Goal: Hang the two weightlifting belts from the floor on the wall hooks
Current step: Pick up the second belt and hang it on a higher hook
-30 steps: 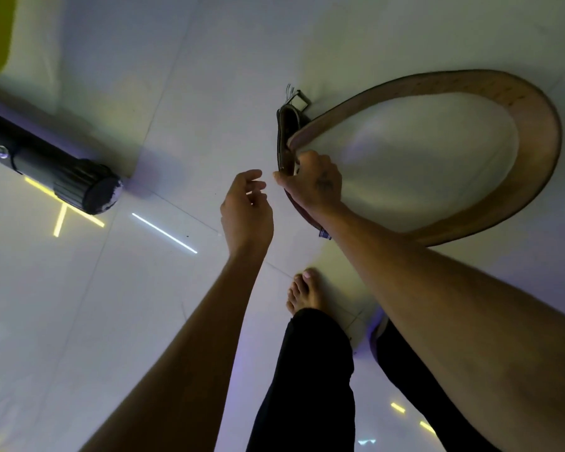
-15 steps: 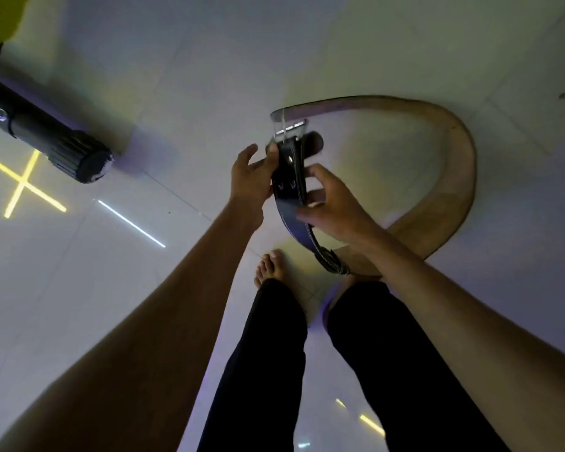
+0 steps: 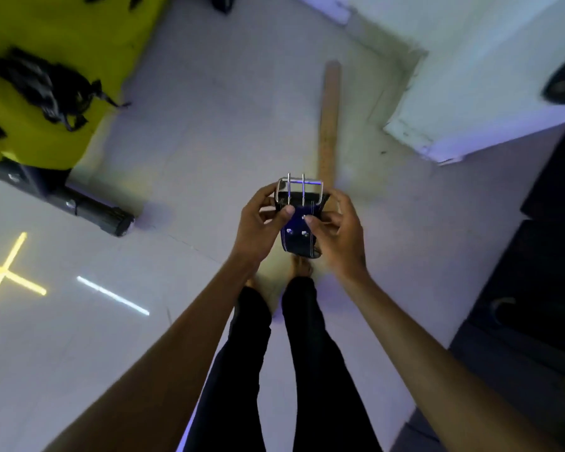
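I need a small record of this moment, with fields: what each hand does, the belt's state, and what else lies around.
left hand: grips the buckle end from the left side
right hand: grips the same end from the right side
belt: lifted, dark strap with rivets, tan length trailing away over the floor
buckle: metal, two prongs, pointing away from the person
floor: pale tiles
yellow mat: far left, dark straps lying on it
wall hooks: not in view

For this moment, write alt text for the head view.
Both hands, left hand and right hand, hold the buckle end of a weightlifting belt at chest height; its tan strap trails away toward the white floor. A black bar lies left, beside a yellow mat.
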{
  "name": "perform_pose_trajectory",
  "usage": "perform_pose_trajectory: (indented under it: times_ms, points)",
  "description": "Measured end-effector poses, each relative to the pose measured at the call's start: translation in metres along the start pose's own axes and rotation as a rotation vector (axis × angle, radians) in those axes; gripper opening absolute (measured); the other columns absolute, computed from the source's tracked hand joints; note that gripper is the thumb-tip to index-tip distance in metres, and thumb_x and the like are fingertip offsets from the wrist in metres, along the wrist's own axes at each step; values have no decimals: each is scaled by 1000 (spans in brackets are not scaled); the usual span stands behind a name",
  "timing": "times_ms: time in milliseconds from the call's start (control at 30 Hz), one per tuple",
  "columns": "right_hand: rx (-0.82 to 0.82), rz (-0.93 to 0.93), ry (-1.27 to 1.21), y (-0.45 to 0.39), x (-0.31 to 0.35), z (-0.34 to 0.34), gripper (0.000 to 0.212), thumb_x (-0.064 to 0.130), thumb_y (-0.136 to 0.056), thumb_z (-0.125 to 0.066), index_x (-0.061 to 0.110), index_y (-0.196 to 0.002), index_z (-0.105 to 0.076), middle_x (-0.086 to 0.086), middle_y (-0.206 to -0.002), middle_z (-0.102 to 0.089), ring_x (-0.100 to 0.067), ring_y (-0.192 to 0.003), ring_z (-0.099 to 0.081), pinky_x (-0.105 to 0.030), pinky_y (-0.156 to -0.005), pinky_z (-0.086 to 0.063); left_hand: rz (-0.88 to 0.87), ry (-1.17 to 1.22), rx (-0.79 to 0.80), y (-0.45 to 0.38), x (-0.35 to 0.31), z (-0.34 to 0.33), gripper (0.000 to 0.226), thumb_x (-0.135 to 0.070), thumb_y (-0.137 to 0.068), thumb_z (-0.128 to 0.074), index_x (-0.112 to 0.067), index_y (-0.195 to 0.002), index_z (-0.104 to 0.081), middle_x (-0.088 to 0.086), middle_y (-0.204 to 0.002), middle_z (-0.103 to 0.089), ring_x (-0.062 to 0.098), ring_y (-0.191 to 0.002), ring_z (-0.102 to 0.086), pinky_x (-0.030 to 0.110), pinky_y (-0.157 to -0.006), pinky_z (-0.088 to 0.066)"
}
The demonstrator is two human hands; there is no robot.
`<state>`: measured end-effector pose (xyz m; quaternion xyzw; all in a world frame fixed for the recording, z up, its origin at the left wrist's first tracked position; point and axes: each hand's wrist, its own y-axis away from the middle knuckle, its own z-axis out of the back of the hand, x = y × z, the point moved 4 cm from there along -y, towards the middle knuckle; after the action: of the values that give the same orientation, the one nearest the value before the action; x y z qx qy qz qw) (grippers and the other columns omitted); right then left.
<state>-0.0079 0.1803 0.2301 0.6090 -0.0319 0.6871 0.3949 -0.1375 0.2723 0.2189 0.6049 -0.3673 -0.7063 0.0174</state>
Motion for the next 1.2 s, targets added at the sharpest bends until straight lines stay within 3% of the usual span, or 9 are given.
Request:
perform_pose_trajectory:
  times_ms: [200,300,400,467,733,867,1033,1100,1200]
  points:
    - [-76,114,-48,56,121,72,49,10,-92,-66,21,-136,-46,0,-103,-72,-5,-90,-72,-33,-83,-60,-285,-188,35,76,-151,-39,34,0,-90,-70,-12,-121,-61,11,-131,-48,-7,-100,-59,5,-78,-50]
    - [-163,248,-126,86,191,106,50,10,-91,-69,21,-135,-48,-2,-99,-72,-4,-88,-71,-21,-80,-56,-548,-274,108,101,-229,-50,37,-1,-86,-76,-3,-120,-64,13,-134,-51,-18,-110,-53,8,-80,-54]
    - [-257,372,-171,123,259,137,49,7,-91,-68,26,-131,-49,-11,-101,-72,-12,-88,-71,-19,-80,-55,-654,-268,201,133,-299,-62,30,-11,-85,-77,-17,-112,-65,-4,-115,-69,5,-108,-65,31,-100,-56]
    - [-333,450,-161,145,298,161,48,1,-89,-66,23,-130,-52,-13,-101,-72,-14,-90,-70,-18,-80,-54,-748,-266,230,157,-343,-75,25,-11,-85,-78,-18,-104,-64,-15,-100,-71,1,-99,-67,27,-103,-52]
    - [-524,685,-232,243,429,262,47,-4,-86,-70,7,-128,-53,-19,-97,-72,-6,-72,-70,-12,-68,-53,-1071,-147,309,263,-486,-141,23,-7,-89,-74,-3,-110,-64,-10,-96,-68,-7,-81,-65,7,-68,-49]
    - [-628,751,-287,275,462,306,46,4,-85,-74,18,-113,-39,-14,-96,-64,-16,-82,-68,-16,-71,-52,-1238,-114,354,311,-533,-175,17,-8,-93,-70,-5,-108,-63,-6,-95,-68,4,-82,-66,14,-76,-51]
    - [-505,633,-455,301,490,358,30,41,-87,-71,19,-105,-62,-7,-112,-72,-21,-100,-70,-40,-90,-58,-1338,-60,355,363,-574,-219,12,-10,-94,-69,-12,-106,-66,-6,-93,-70,1,-82,-67,12,-77,-49]
    - [-391,641,-423,317,503,378,24,38,-93,-64,14,-95,-68,-6,-103,-71,-20,-89,-68,-36,-82,-60,-1345,-19,332,381,-586,-236,11,-12,-93,-69,-13,-104,-66,-8,-91,-70,4,-82,-67,15,-77,-50]
    - [-447,710,-302,337,522,411,43,38,-93,-65,-3,-103,-65,-25,-107,-70,-32,-92,-68,-57,-96,-53,-1342,44,355,407,-604,-258,11,-12,-94,-67,-18,-102,-64,-6,-90,-70,9,-82,-67,25,-78,-54]
